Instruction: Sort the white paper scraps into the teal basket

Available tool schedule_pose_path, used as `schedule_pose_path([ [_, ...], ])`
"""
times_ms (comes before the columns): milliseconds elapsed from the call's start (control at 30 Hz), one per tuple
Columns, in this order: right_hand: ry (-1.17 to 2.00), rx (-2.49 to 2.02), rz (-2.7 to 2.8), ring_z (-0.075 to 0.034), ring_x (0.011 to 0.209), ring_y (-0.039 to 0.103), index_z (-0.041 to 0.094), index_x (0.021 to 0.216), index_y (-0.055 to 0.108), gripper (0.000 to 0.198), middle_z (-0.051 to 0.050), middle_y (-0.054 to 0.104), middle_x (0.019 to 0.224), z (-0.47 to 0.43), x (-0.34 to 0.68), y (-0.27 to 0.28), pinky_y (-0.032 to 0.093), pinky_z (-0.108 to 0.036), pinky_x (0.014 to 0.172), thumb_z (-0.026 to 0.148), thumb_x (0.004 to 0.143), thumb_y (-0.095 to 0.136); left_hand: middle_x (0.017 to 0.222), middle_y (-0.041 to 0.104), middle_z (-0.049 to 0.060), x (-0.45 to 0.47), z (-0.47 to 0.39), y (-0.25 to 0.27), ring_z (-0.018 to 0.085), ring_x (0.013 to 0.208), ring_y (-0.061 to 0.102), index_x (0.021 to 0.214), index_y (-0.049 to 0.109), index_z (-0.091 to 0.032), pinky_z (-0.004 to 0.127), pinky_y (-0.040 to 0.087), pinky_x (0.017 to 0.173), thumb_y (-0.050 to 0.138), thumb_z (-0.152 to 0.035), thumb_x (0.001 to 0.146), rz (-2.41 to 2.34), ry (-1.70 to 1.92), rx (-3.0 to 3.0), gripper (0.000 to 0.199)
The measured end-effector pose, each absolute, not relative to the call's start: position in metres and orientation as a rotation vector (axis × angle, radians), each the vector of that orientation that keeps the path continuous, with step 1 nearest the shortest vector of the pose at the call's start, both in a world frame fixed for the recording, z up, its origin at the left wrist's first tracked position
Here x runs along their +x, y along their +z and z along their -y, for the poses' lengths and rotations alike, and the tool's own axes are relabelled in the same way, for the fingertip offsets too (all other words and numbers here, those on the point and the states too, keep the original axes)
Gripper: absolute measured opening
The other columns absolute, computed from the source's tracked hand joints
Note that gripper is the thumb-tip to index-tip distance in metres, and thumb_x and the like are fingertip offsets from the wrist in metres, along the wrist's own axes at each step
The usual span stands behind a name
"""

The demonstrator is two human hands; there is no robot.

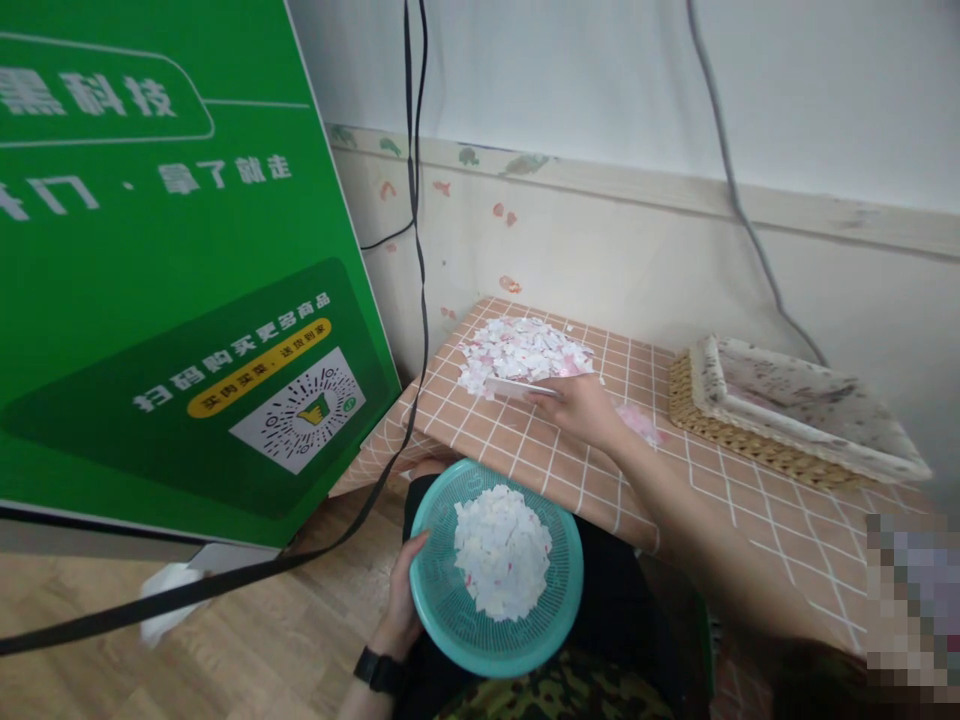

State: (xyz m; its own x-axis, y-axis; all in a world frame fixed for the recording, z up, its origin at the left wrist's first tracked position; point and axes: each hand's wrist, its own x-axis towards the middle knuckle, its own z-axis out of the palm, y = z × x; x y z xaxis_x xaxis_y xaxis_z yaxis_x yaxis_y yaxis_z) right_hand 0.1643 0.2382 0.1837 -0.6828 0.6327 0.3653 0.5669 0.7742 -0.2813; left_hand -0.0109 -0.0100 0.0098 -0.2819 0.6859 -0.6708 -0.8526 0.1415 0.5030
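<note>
My left hand (406,588) grips the left rim of a round teal plastic colander (571,585), which sits at my lap below the table's edge. Inside it lies a heap of small white paper scraps (502,555). Over the table, my right hand (579,408) is closed on a thin, flat, pale card-like piece (511,388); its exact kind is unclear. That piece is at the near edge of a larger pile of white and pinkish paper scraps (525,345). A small patch of pink scraps (637,422) lies right of my wrist.
A brown checked cloth covers the table (592,490), which stands against the wall. On its right is a woven basket (757,440) with a floral lining. A tall green machine (187,230) stands at left. A black cable (420,280) hangs in front of it.
</note>
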Motion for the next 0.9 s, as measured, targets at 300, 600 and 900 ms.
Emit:
schedule_pose_path([
  [300, 0.352, -0.833, 2.6, -0.016, 0.066, 0.063, 0.025, 0.094, 0.073, 0.021, -0.003, 0.072, 0.078, -0.239, 0.169, 0.194, 0.042, -0.027, 0.06, 0.033, 0.085, 0.055, 0.07, 0.073, 0.008, -0.012, 0.013, 0.006, 0.023, 0.06, 0.065, 0.075, 0.072, -0.012, 0.036, 0.051, 0.064, 0.071, -0.032, 0.066, -1.077, 1.506, -0.159, 0.022],
  [600, 0.201, -0.936, 2.612, -0.014, 0.058, 0.057, 0.021, 0.077, 0.071, 0.022, -0.003, 0.066, 0.063, -0.244, 0.165, 0.204, 0.037, -0.027, 0.055, 0.035, 0.084, 0.055, 0.07, 0.072, 0.008, -0.011, 0.011, 0.007, 0.025, 0.061, 0.066, 0.077, 0.071, -0.011, 0.037, 0.051, 0.063, 0.072, -0.033, 0.064, -1.094, 1.5, -0.193, 0.025],
  [900, 0.201, -0.902, 2.647, -0.013, 0.058, 0.054, 0.021, 0.073, 0.068, 0.023, -0.002, 0.064, 0.061, -0.25, 0.153, 0.201, 0.035, -0.027, 0.057, 0.036, 0.085, 0.055, 0.068, 0.072, 0.006, -0.01, 0.012, 0.009, 0.023, 0.058, 0.064, 0.074, 0.07, -0.014, 0.036, 0.051, 0.061, 0.073, -0.031, 0.064, -1.113, 1.515, -0.172, 0.02],
])
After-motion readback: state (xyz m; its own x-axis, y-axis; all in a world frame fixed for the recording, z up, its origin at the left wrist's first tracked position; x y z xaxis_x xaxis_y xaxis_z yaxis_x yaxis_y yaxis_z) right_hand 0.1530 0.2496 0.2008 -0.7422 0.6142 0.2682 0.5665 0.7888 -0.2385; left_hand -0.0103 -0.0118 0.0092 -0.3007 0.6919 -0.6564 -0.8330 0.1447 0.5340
